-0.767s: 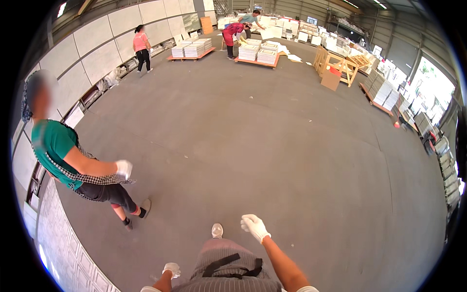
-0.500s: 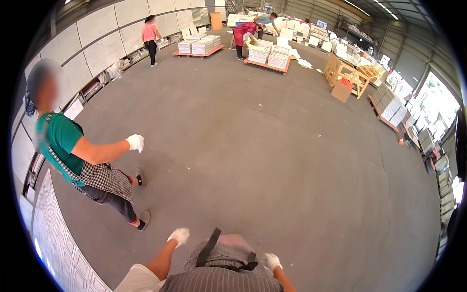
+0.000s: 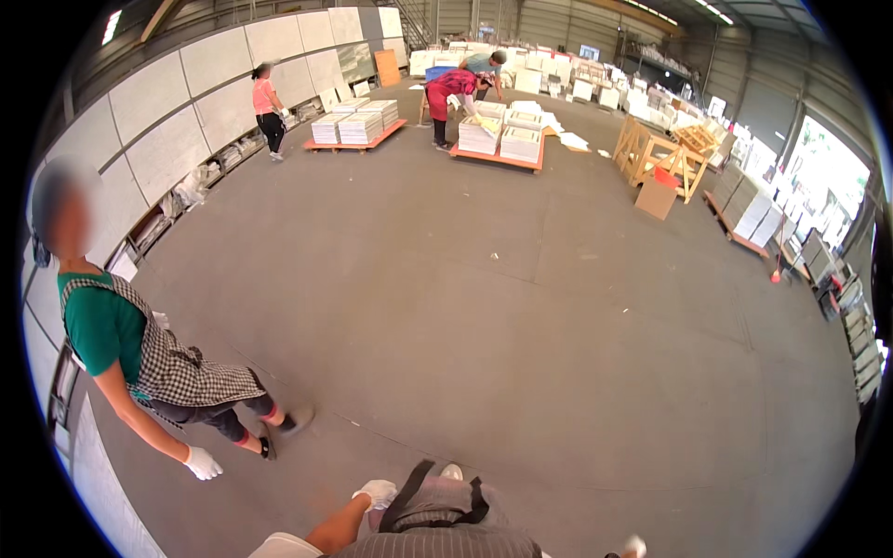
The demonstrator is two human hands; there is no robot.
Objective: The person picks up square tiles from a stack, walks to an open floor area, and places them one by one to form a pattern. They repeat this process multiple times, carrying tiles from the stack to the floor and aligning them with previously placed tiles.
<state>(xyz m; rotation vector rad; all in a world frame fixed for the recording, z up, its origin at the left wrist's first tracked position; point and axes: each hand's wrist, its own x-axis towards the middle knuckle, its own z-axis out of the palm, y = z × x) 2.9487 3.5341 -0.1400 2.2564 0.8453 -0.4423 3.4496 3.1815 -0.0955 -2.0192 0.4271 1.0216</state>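
Note:
My left hand (image 3: 377, 493), in a white glove, hangs by my striped apron (image 3: 442, 519) at the lower edge. Its fingers look loosely curled, and nothing shows in them. My right hand (image 3: 635, 547), also white-gloved, is a small blurred patch at the bottom edge, out to the right of my body; its fingers cannot be made out. A dark strap (image 3: 407, 496) lies across the apron front, close to my left hand. One of my shoes (image 3: 452, 471) pokes out ahead of the apron. Neither hand touches any stack or pallet.
A co-worker in a checked apron (image 3: 191, 367) walks at my left. Grey floor (image 3: 484, 344) stretches ahead. Beyond are stacked tiles on a pallet (image 3: 499, 160), another loaded pallet (image 3: 358, 141), a wooden crate (image 3: 662, 160) and a cardboard box (image 3: 656, 197). Large slabs (image 3: 160, 139) line the left wall.
My left hand has swung in against the apron; my right hand has moved outward, mostly out of view. The nearby co-worker's arm has dropped. The view has tilted up slightly.

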